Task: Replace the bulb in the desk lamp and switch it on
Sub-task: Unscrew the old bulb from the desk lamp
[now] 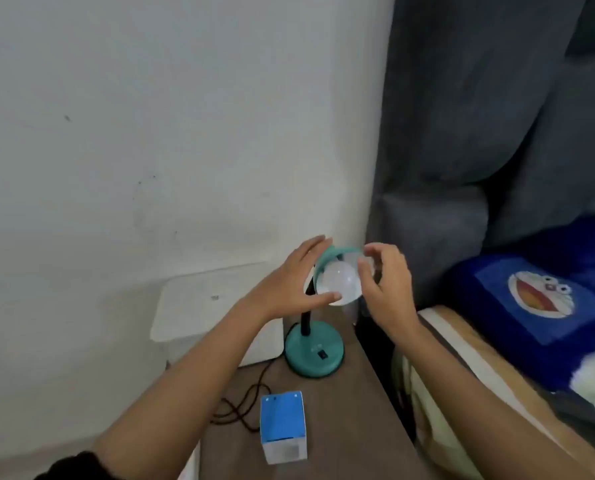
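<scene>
A teal desk lamp stands on a brown table, its round base [314, 355] with a black switch facing me and a black neck rising to a teal shade [327, 258] tipped toward me. A white bulb [339, 280] sits in the shade. My left hand [291, 284] grips the shade's left rim, thumb under the bulb. At the bulb's right side my right hand [388, 284] has its fingers curled against it. A blue and white bulb box [283, 426] stands on the table in front of the lamp.
A white box [199, 306] sits behind the lamp against the white wall. A dark cord [240, 407] coils on the brown table [351, 427]. To the right are a grey upholstered headboard [479, 168] and a bed with a blue cartoon cushion [538, 296].
</scene>
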